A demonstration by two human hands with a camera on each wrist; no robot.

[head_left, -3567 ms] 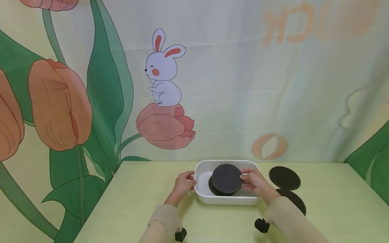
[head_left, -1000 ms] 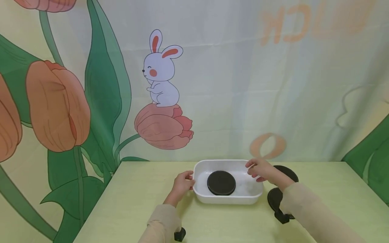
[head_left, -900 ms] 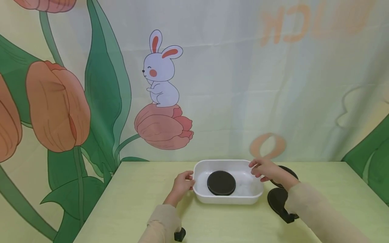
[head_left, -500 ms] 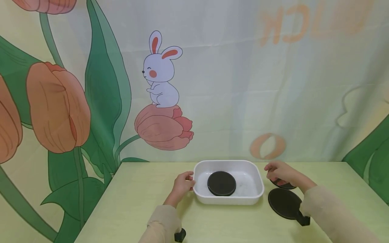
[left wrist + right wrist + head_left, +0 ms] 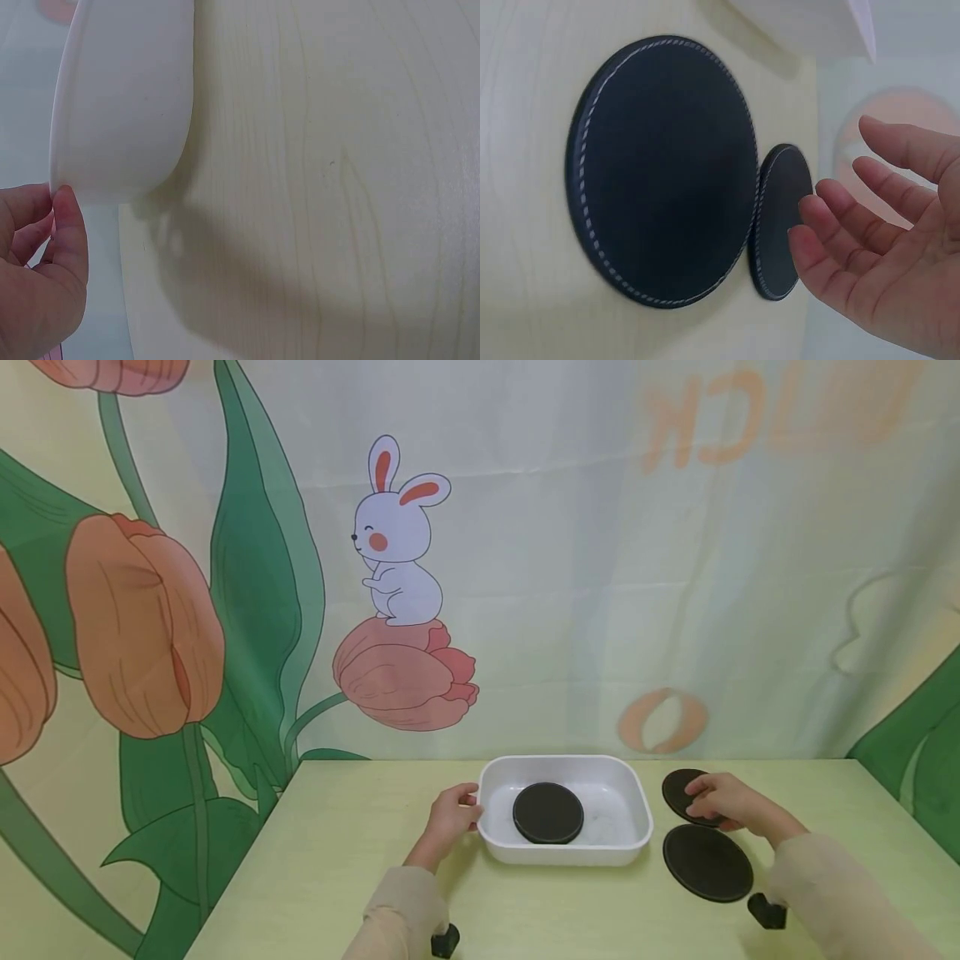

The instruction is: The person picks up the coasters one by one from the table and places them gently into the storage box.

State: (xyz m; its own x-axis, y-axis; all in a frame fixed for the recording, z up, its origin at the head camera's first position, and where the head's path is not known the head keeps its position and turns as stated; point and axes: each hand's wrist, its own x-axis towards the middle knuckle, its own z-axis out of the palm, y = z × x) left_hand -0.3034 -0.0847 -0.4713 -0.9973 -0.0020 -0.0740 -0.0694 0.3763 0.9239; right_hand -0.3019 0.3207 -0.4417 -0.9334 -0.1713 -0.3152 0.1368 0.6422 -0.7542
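**Easy to slide, hard to lift**

Leftmost, the left hand pinches the rim of the white tray at nine o'clock; an uneven tug there could skew it. Inside, a black disc lies off-centre towards nine o'clock, and the same tug could send it sliding. Beyond the tray's three o'clock lies the far coaster, with the near coaster at its six o'clock, so close that dragging one could shift the other; whether they touch, I cannot tell. Over the far coaster, the right hand has its fingers loosely spread, gripping nothing; contact is unclear. Being thin and flat, that coaster could skid away if the fingertips push instead of getting beneath its edge.
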